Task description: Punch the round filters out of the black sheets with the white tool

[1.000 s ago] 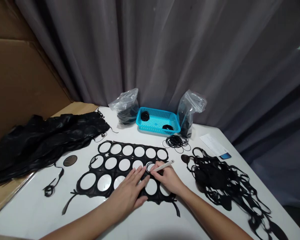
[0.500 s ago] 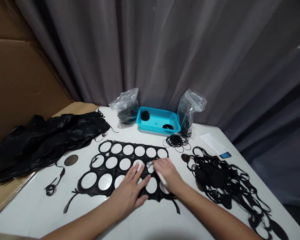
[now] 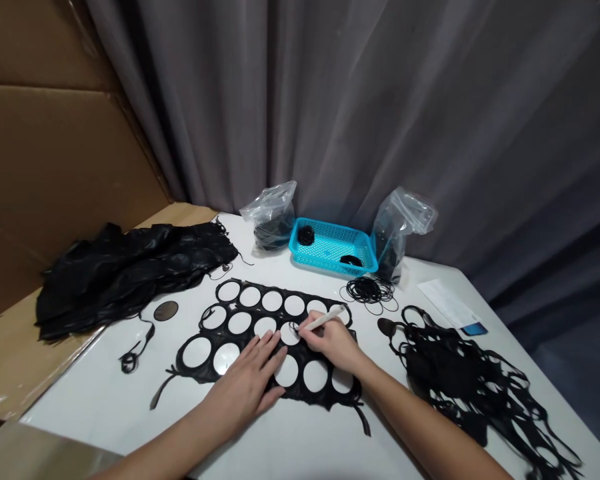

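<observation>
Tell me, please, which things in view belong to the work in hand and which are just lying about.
In use:
- black sheet with holes, under the left hand
- white pen-like tool, in the right hand

Apparently idle:
- blue basket
- left clear bag
- right clear bag
- loose black rings
- black heap at left
- black scraps at right
- white paper

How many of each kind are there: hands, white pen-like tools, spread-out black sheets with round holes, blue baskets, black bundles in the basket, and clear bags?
Left hand and right hand: 2
White pen-like tool: 1
Spread-out black sheet: 1
Blue basket: 1
Black bundles in the basket: 2
Clear bags: 2
Total: 9
</observation>
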The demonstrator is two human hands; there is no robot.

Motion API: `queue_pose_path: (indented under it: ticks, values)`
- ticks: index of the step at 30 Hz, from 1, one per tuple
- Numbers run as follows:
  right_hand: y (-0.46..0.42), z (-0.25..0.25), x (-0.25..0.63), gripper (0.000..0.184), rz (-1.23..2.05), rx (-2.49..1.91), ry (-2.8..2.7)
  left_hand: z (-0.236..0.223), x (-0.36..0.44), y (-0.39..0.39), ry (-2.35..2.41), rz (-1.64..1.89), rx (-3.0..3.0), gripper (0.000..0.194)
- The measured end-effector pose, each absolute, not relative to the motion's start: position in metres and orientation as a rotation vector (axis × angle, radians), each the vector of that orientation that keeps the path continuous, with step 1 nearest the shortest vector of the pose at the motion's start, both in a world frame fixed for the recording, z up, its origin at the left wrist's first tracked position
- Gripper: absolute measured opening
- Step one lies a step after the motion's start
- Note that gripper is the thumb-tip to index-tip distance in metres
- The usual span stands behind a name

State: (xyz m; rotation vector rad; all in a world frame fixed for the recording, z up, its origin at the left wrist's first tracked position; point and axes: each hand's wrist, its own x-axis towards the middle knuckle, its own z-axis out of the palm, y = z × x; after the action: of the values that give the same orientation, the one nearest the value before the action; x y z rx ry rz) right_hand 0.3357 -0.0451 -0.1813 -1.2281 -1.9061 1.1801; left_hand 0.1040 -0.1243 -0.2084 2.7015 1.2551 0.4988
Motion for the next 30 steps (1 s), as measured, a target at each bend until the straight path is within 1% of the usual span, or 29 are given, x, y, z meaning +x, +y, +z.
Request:
queue_pose_path:
  ticks: [4, 9, 13, 15, 19, 22, 25, 27, 30]
  values:
    - [-0.059, -0.188, 0.319, 0.011, 1.233, -1.186, -1.92, -0.212, 0.102, -0.127, 1.252, 0.475, 2.69, 0.059]
    - [-0.058, -0.19, 0.317, 0.009, 1.195, -1.175, -1.957, -0.212, 0.104, -0.128, 1.27, 0.451, 2.679, 0.064]
    - [-0.059, -0.188, 0.318, 0.011, 1.138, -1.171, -2.017, -0.212, 0.104, -0.128, 1.275, 0.414, 2.7, 0.065]
    - [-0.065, -0.19, 0.317, 0.013, 1.039, -1.136, -2.089, -0.213, 0.104, -0.128, 1.29, 0.406, 2.707, 0.067]
    - [-0.082, -0.199, 0.313, 0.01, 0.624, -0.991, -2.372, -0.215, 0.104, -0.129, 1.355, 0.419, 2.699, 0.07]
    - [-0.07, -0.204, 0.319, 0.015, 0.359, -1.005, -2.49, -0.216, 0.104, -0.13, 1.371, 0.421, 2.698, 0.067]
    - [-0.028, -0.201, 0.341, 0.02, 0.197, -1.282, -2.298, -0.215, 0.105, -0.13, 1.386, 0.399, 2.688, 0.063]
    - [0.001, -0.195, 0.359, 0.019, 0.17, -1.426, -2.081, -0.214, 0.105, -0.13, 1.395, 0.376, 2.676, 0.062]
    - [0.022, -0.184, 0.366, 0.018, 0.304, -1.497, -1.897, -0.21, 0.103, -0.132, 1.376, 0.382, 2.668, 0.063]
